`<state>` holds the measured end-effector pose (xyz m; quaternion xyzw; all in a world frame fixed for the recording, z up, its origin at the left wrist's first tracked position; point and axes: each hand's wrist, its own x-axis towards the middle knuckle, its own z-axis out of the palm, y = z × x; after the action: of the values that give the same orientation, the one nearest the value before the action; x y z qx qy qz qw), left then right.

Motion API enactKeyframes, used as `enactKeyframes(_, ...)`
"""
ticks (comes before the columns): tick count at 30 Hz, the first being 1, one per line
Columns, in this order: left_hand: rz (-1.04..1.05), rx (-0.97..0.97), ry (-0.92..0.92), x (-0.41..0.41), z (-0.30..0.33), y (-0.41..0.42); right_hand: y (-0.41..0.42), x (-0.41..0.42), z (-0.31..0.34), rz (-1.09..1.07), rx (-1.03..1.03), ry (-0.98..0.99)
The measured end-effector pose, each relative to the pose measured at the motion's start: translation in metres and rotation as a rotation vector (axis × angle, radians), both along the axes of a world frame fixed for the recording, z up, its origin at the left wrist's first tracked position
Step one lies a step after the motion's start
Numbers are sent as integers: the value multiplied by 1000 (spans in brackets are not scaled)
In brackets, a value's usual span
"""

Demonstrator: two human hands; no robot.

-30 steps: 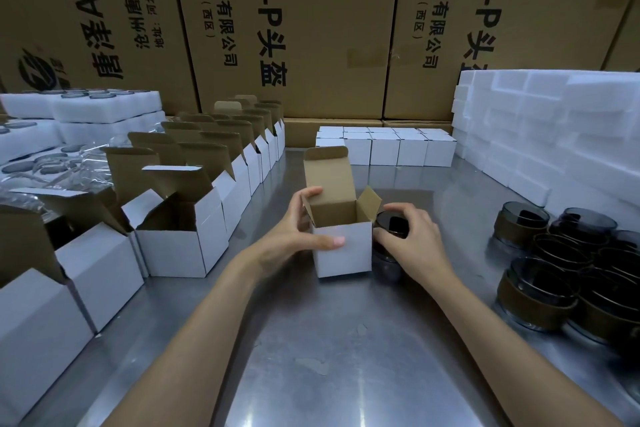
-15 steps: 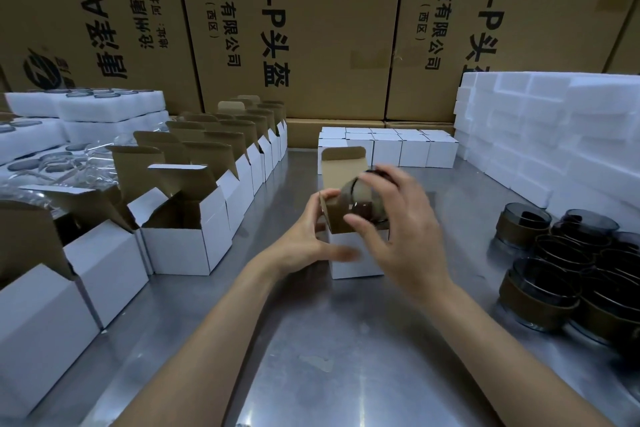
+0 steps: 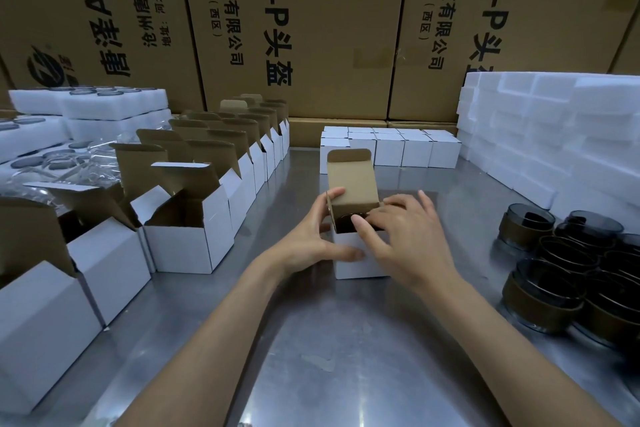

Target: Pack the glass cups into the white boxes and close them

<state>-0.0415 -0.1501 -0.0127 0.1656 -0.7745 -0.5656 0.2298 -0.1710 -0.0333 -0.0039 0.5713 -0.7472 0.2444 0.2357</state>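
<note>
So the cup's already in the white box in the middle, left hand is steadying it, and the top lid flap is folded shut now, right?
Not quite. The head view shows the white box with its lid flap standing upright, not folded shut. The rest holds: the glass cup sits inside the box, the left hand grips its left side, and the right hand is at the box's open top.

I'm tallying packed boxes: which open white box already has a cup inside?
The open box at table centre, held by the left hand, with the right hand over its mouth. A dark glass cup shows inside; the left row's nearest open box looks empty.
</note>
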Motion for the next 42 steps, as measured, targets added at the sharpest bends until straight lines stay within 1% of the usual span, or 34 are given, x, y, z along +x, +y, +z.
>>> enactKeyframes(2, -15, 8, -1, 0, 0, -1, -1, -1, -3, 44, -76, -47)
enactKeyframes(4, -41, 48, 5, 0, 0, 0, -1, -1, -5, 135, -269, -170)
enactKeyframes(5, -56, 112, 35, 0, 1, 0, -2, -2, -6, 178, -366, -279)
enactKeyframes(6, -73, 207, 79, 1, 2, -1, -2, -3, -5, 210, -442, -428)
enactKeyframes(8, -94, 377, 154, 2, 6, -5, -4, -4, -3, 238, -533, -806)
enactKeyframes(9, -80, 415, 179, 3, 8, -8, -5, -7, -3, 240, -560, -990)
enactKeyframes(11, 1, 434, 241, 4, 8, -13, -7, -16, -7, 226, -554, -1281)
enactKeyframes(12, 54, 430, 268, 3, 6, -15, -8, -19, -9, 230, -509, -1391)
enactKeyframes(14, 143, 393, 279, 2, 2, -15, -9, -18, -14, 282, -401, -1531)
enactKeyframes(16, 146, 365, 257, 0, -3, -14, -11, -14, -16, 358, -347, -1565)
enactKeyframes(18, 103, 359, 240, -2, -5, -12, -12, -9, -17, 407, -299, -1523)
enactKeyframes(21, 36, 365, 254, -4, -3, -6, -11, -7, -15, 407, -222, -1429)
enactKeyframes(24, 2, 363, 285, -6, -2, -4, -12, -9, -15, 409, -195, -1378)
enactKeyframes(28, 38, 378, 303, -9, -3, -3, -14, -9, -14, 446, -211, -1314)
enactKeyframes(34, 80, 353, 264, -11, -2, -4, -12, -5, -14, 395, -255, -1297)
enactKeyframes(38, 83, 332, 229, -11, -3, -3, -7, -5, -12, 373, -296, -1350)
enactKeyframes(40, 59, 318, 219, -9, -3, -3, -6, -8, -15, 375, -260, -1343)
enactKeyframes(42, -18, 324, 210, -3, -1, -4, -7, -8, -18, 393, -234, -1269)
